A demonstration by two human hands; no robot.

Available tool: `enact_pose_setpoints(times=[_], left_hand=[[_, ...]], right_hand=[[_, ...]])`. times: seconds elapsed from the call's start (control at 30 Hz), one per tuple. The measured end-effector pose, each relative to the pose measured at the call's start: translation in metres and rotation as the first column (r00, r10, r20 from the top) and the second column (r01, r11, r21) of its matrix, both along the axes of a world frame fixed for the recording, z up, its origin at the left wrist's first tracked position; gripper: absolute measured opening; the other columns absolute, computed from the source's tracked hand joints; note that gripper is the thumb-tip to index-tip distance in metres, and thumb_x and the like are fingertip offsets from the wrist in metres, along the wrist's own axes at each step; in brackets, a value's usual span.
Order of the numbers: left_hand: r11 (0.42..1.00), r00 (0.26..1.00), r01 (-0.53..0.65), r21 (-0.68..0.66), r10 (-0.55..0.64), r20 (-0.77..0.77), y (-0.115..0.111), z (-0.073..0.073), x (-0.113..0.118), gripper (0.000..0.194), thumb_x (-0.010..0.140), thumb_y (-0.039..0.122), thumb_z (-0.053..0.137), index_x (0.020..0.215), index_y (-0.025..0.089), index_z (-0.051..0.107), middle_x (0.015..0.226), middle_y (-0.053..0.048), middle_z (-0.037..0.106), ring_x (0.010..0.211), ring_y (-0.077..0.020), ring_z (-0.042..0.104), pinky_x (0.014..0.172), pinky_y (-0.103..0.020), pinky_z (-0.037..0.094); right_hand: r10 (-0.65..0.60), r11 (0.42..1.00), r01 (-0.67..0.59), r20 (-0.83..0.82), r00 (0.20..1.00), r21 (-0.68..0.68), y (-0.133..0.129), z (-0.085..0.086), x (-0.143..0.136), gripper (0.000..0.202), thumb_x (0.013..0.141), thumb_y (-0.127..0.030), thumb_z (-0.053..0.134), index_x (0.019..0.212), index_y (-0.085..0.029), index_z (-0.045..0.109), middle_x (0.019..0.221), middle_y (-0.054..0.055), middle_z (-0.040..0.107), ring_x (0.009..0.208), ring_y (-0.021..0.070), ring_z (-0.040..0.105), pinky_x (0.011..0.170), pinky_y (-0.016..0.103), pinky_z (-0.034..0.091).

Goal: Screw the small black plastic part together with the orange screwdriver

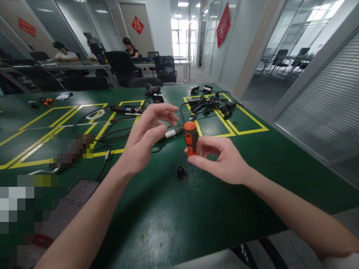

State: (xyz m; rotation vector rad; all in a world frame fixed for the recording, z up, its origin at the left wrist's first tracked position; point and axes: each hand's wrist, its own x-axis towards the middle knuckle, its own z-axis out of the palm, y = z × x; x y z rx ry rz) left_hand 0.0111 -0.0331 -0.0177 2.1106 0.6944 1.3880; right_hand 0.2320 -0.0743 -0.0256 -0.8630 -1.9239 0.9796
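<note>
Green tabletop (252, 209); orange handle (191, 138) between hands (144, 140) (224, 160), held in right.

Blk cable tangle (209, 105) well beyond R hand (217, 158); pwr drill (152, 90) beyond L hand (147, 136); wht ring (99, 117) left of L hand; mesh chair (165, 68) farther off.

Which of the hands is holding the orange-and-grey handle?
The right hand, which grips the handle; the left hand hovers with nothing visible in its grasp.

Stubby orange-and-grey handle (190, 139), up in my right hand (221, 160)
I've got it nearly upright, rounded orange end on top, pinched low
</note>
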Motion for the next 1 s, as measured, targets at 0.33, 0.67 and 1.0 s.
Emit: enact_pose_setpoints(times=[0.33, 0.67, 1.0], left_hand=[[0.843, 0.879, 0.015, -0.537, -0.268, -0.395, -0.016, -0.101, -0.024, 0.053, 0.081, 0.036, 0.079, 0.13, 0.021, 0.065, 0.127, -0.007, 0.07, 0.115, -0.0248, 0.063, 0.104, -0.039, 0.048], [0.735, 0.94, -0.025, -0.678, -0.214, -0.266, -0.023, -0.104, -0.018, 0.032, 0.077, 0.034, 0.084, 0.101, 0.014, 0.075, 0.088, 0.0, 0.07, 0.069, -0.0098, 0.052, 0.066, -0.022, 0.043], [0.561, 0.977, 0.083, -0.824, -0.208, -0.043, -0.02, -0.115, -0.017, 0.034, 0.064, 0.028, 0.092, 0.082, 0.011, 0.068, 0.074, 0.0, 0.069, 0.067, -0.0107, 0.061, 0.068, -0.023, 0.05]], right_hand=[[0.043, 0.989, -0.036, -0.041, 0.998, 0.144, 0.007, -0.028, 0.0, 0.014, 0.099, -0.026, 0.056, 0.103, -0.015, 0.064, 0.089, 0.003, 0.067, 0.072, 0.0132, 0.063, 0.066, 0.025, 0.053], [0.059, 0.976, -0.068, 0.051, 0.997, 0.206, 0.009, -0.037, -0.006, 0.014, 0.098, -0.027, 0.058, 0.1, -0.015, 0.065, 0.1, 0.009, 0.072, 0.086, 0.0194, 0.067, 0.075, 0.03, 0.054], [0.078, 0.977, -0.091, 0.072, 0.994, 0.194, 0.01, -0.04, -0.007, 0.011, 0.098, -0.024, 0.058, 0.101, -0.015, 0.063, 0.097, 0.007, 0.07, 0.078, 0.0162, 0.064, 0.07, 0.028, 0.052]])
